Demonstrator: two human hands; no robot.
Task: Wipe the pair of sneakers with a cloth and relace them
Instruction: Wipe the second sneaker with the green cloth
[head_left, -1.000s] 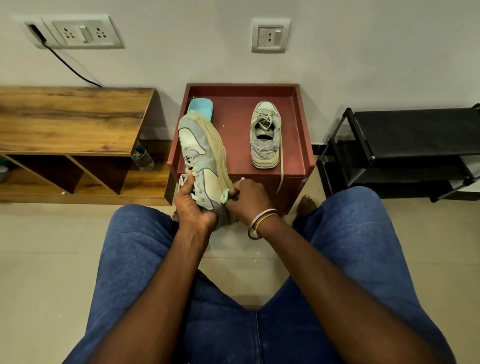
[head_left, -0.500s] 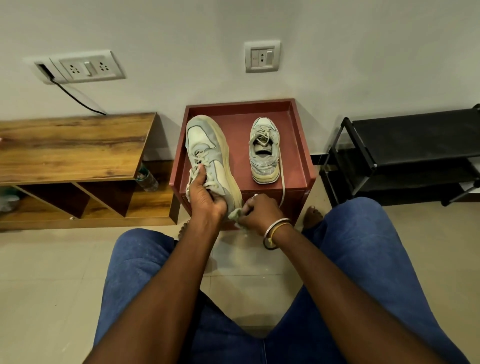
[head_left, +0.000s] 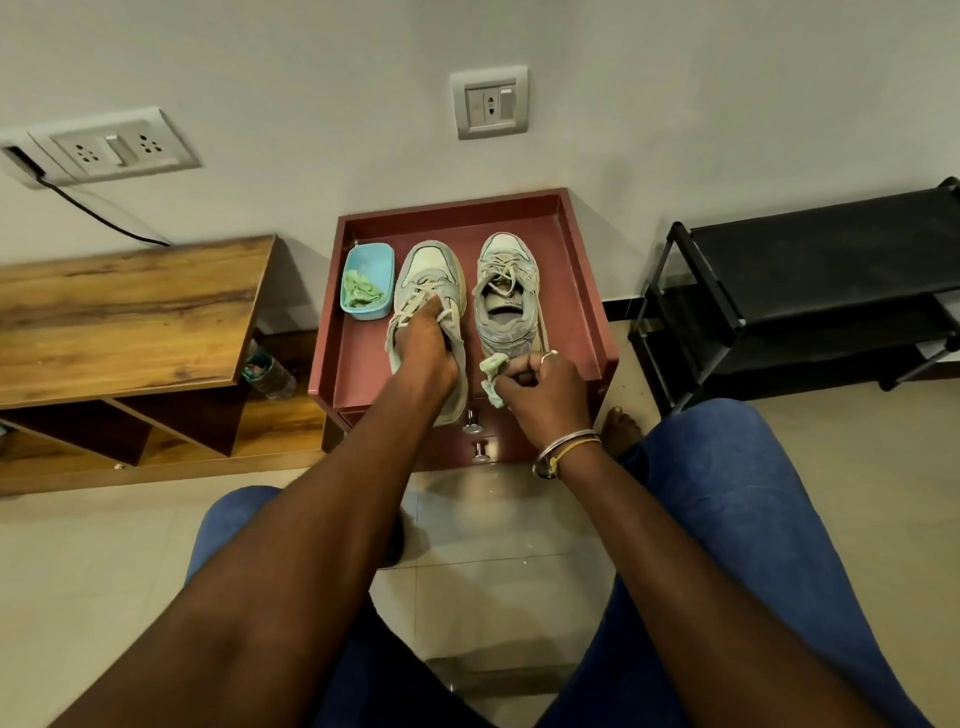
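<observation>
- Since a second ago you are bringing the left sneaker (head_left: 428, 270) down from where you were holding it tipped in the air; it is now sitting sole-down on the red stand (head_left: 587, 291), toe pointing at the stand's back rim, just beside the right sneaker (head_left: 506, 291).
- Your left hand (head_left: 423, 343) is curling over that sneaker's collar, fingers reaching in among the laces; the heel is overhanging the stand's front edge.
- Your right hand (head_left: 540, 389) is bunching into a fist and pinching the green cloth (head_left: 492, 374); it is hovering at the stand's front edge, near the right sneaker's heel; whether the cloth is touching the heel, I cannot tell.
- A blue tub (head_left: 366, 280) is sitting on the stand's left side, holding another green wad.
- You seem to be passing from one shoe to the other within the wiping step; both are wearing their laces, so relacing looks not yet begun.
- The next move is probably calling for letting go of the left sneaker, steadying the right one with that freed hand, and bringing the cloth onto its upper.
</observation>
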